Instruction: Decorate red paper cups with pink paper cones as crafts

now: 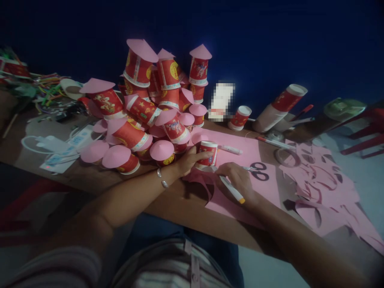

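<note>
My left hand (191, 161) is wrapped round a red paper cup (208, 153) at the middle of the table, over pink paper. With my right hand (237, 179) I grip a white marker (230, 187) that has a yellow end; the end near the cup is hard to make out. Beside my right hand lies a pair of scissors (258, 172) with dark handles, on the pink paper sheet (264, 158). Just past the cup rests a loose white marker cap or short pen (231, 149).
Left of my hands is a pile of red cups with pink cone tops (172, 126). A power strip (70, 148) with cables lies at the left. Stacked cups (280, 108), a single cup (241, 117), a tape roll (287, 157) and pink paper scraps (327, 180) occupy the right.
</note>
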`<state>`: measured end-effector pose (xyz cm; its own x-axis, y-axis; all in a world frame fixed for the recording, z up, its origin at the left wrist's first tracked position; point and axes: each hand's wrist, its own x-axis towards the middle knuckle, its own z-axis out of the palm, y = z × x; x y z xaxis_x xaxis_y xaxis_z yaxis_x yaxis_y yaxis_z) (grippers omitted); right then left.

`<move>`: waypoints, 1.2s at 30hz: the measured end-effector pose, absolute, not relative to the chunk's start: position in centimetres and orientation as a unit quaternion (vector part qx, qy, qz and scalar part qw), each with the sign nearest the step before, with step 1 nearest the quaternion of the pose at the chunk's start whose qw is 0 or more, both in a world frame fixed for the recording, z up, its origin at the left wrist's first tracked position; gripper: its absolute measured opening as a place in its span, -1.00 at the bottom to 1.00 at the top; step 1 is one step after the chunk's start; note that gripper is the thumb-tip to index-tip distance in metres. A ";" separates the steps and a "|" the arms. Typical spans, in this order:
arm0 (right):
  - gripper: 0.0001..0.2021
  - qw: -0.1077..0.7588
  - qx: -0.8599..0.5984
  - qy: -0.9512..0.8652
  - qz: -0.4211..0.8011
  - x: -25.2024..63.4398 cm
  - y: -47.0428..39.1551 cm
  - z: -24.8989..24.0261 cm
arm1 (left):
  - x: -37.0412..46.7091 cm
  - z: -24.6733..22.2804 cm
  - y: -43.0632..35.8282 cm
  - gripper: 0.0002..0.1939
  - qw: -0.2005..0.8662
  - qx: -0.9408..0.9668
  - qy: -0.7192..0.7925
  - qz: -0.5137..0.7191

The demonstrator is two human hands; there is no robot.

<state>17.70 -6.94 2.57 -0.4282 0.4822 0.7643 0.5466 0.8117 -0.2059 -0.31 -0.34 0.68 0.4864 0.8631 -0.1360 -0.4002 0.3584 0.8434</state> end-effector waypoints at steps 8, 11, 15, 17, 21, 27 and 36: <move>-0.91 0.440 -0.306 -0.844 -0.025 17.8 -7.1 2.2 | -0.3 0.4 -0.2 -0.50 0.775 0.386 0.284 0.413; -0.91 0.444 -0.303 -0.843 -0.023 17.7 -7.1 2.2 | -0.2 0.4 -0.2 -0.49 0.775 0.382 0.284 0.415; -0.93 0.440 -0.302 -0.845 -0.020 17.5 -7.1 2.3 | -0.2 0.5 -0.2 -0.48 0.772 0.380 0.296 0.415; -0.92 0.440 -0.301 -0.846 -0.022 17.5 -7.1 2.3 | -0.2 0.6 -0.3 -0.47 0.769 0.383 0.299 0.415; -0.90 0.443 -0.298 -0.845 -0.024 17.4 -7.1 2.2 | -0.2 0.7 -0.4 -0.48 0.763 0.390 0.308 0.414; -0.89 0.441 -0.294 -0.848 -0.020 17.5 -7.1 1.8 | -0.2 1.0 -0.4 -0.49 0.755 0.403 0.314 0.410; -0.91 0.426 -0.289 -0.857 -0.017 17.6 -7.0 1.6 | -0.3 1.4 -0.5 -0.50 0.751 0.432 0.312 0.391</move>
